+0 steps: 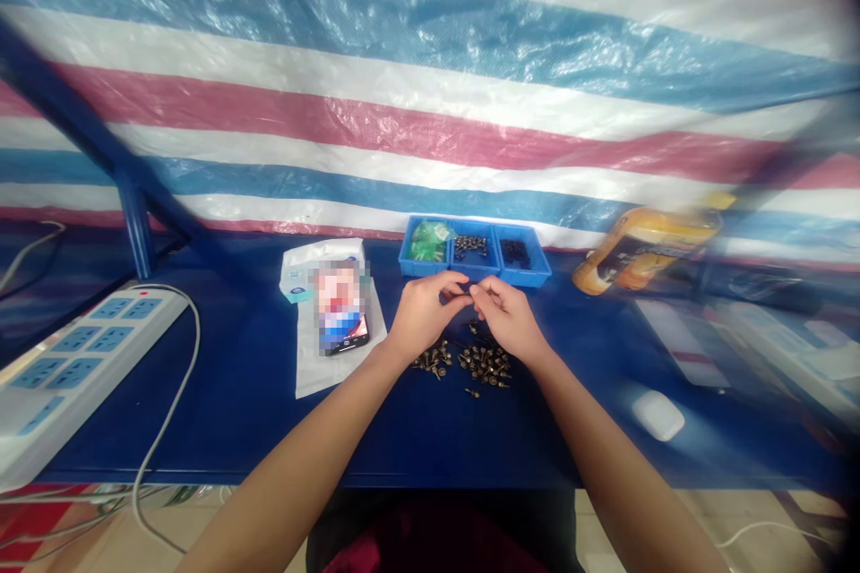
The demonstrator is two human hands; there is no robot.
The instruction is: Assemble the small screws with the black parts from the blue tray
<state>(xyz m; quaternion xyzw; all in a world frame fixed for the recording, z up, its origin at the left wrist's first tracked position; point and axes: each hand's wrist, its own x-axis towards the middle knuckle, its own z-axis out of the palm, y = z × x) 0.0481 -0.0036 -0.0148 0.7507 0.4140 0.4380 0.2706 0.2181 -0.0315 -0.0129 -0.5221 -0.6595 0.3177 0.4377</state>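
My left hand [427, 309] and my right hand [503, 309] meet above the blue table, fingertips pinched close together. What lies between the fingers is too small to make out. Just below them is a loose pile of small brass-coloured screws [487, 364], with a smaller group of screws [436, 361] to its left. Beyond my fingertips stands a blue three-compartment bin [434, 269]. Its left compartment holds a green plastic bag [427, 242], the middle one small metal parts [470, 246], and the right one small black parts [515, 254].
A phone [346, 309] rests on a white packet [313, 367] at left. Farther left is a power strip [87, 358] with a cable [181, 385]. On the right are an orange drink bottle [645, 246], a white case [658, 415] and a blurred flat object [682, 345]. Striped sheeting [403, 125] hangs behind.
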